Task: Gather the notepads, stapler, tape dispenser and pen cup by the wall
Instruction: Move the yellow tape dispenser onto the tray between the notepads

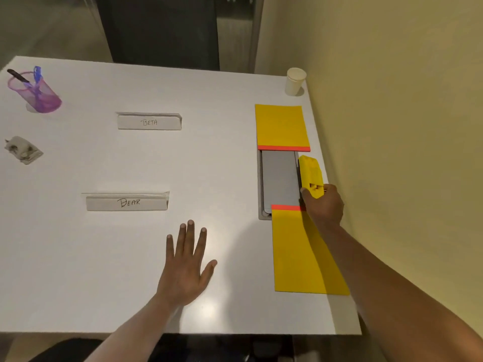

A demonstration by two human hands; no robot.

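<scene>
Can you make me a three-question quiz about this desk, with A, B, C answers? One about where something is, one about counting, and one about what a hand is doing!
1. Where is the purple pen cup?
A. far left corner
B. by the wall
C. on a notepad

2. How many yellow notepads are there?
A. one
B. two
C. four

3. What is the right hand doing?
A. lying flat
B. holding the yellow stapler
C. lifting the white cup

Answers: 1 A, it stands far from the wall. 2 B, one far notepad and one near notepad. 3 B, its fingers wrap the stapler; the left hand lies flat.
</scene>
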